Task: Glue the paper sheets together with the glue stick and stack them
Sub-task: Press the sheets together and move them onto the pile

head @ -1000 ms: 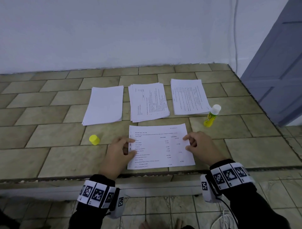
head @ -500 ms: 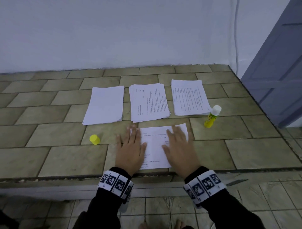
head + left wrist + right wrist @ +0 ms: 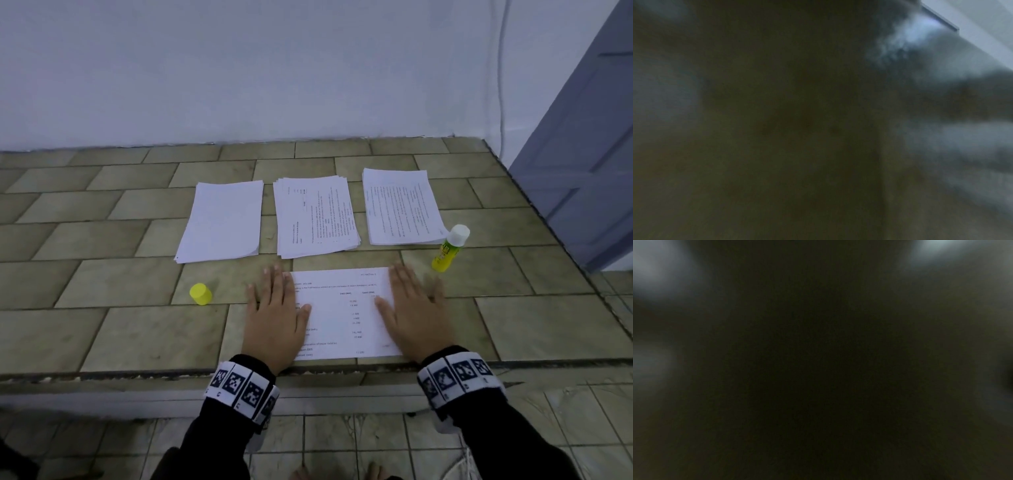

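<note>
White printed sheet (image 3: 342, 313), one item, lies flat at the near edge of the tiled ledge (image 3: 102, 329), its long axis running side to side across your front, print facing up. Your left hand (image 3: 275, 317) rests palm-down on its left edge, fingers straight and together, partly on paper and partly on tile; your right hand (image 3: 416, 313) presses the right edge the same way, fingers flat and gripping nothing. Both wrist views are dark and blurred and show nothing usable. Glue stick (image 3: 449, 247), yellow body with white end, stands tilted ahead and to the right of your right hand, just beside the near right corner of the right-hand printed stack (image 3: 402, 207); your right hand is plainly the nearer one to it. Yellow cap (image 3: 200, 294), one item, stands alone on the tile to the left of your left hand, apart from the sheet. Three stacks sit in a row beyond the sheet: blank stack (image 3: 222, 221) on the left, middle printed stack (image 3: 315, 216) with its edges slightly fanned, and the right-hand one. Judgement: the pressing-down step looks in hand, and carrying the sheet forward onto a stack would follow. Nothing stands between sheet and stacks; the tilted glue stick is the one item a reaching right hand could knock over.
</note>
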Tool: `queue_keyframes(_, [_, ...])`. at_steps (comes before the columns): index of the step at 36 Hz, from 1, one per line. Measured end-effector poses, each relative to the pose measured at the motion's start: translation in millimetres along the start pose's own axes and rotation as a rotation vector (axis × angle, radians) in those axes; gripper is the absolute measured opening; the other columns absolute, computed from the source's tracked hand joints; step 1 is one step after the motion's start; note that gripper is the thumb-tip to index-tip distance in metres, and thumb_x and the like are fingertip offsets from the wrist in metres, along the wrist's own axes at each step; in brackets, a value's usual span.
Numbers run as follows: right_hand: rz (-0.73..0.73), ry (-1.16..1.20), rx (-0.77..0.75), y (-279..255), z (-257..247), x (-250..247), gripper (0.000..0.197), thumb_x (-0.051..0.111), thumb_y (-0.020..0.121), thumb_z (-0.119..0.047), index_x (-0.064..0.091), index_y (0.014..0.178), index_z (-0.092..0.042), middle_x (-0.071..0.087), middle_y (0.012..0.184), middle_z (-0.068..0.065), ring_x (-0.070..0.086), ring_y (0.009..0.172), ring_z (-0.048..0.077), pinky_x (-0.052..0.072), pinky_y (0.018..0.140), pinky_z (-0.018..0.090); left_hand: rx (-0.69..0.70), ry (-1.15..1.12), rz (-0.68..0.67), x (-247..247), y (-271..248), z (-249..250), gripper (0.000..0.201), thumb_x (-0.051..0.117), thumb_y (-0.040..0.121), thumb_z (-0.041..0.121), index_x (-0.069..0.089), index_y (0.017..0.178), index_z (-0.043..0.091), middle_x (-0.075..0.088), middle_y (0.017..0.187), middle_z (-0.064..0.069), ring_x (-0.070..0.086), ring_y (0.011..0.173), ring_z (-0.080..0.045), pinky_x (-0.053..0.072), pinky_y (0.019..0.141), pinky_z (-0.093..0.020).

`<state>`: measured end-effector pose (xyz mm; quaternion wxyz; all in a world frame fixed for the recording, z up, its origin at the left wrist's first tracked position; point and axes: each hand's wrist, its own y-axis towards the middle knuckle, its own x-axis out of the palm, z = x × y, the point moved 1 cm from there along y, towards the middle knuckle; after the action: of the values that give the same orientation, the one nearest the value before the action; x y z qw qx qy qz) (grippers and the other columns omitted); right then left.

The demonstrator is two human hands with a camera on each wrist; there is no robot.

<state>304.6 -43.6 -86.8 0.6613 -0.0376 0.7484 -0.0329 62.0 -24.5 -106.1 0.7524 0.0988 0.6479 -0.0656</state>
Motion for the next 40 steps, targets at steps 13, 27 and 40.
queue_keyframes(13, [0.047, 0.0, -0.307, -1, -90, 16, 0.067, 0.017, 0.099, -0.05, 0.049, 0.14, -0.007, 0.043, 0.149, 0.008, 0.038, 0.14, 0.018, 0.019, 0.111, 0.062, 0.003, 0.013, -0.004, 3, 0, -2, 0.072, 0.013, 0.102, 0.046, 0.042, 0.143, -0.004, 0.036, 0.153, -0.024, 0.035, 0.142, -0.039, 0.028, 0.111, -0.063])
queue_keyframes(27, [0.007, -0.012, -0.025, -4, -4, 3, 0.09, -0.014, 0.08, -0.06, 0.002, 0.155, -0.013, 0.0, 0.163, 0.0, -0.003, 0.149, 0.011, -0.015, 0.113, 0.051, -0.004, -0.021, -0.018, 3, 0, -2, 0.077, 0.004, 0.096, 0.05, 0.019, 0.154, 0.001, 0.01, 0.163, -0.017, 0.006, 0.152, -0.032, 0.004, 0.121, -0.054])
queue_keyframes(40, [0.061, 0.049, -0.159, 2, -54, 13, 0.079, 0.002, 0.096, -0.058, 0.032, 0.149, -0.006, 0.038, 0.152, 0.005, 0.033, 0.142, 0.014, 0.0, 0.112, 0.058, -0.013, -0.019, -0.051, -1, -1, -1, 0.08, 0.001, 0.093, 0.05, 0.016, 0.154, 0.002, 0.006, 0.163, -0.016, 0.003, 0.152, -0.03, -0.002, 0.12, -0.051])
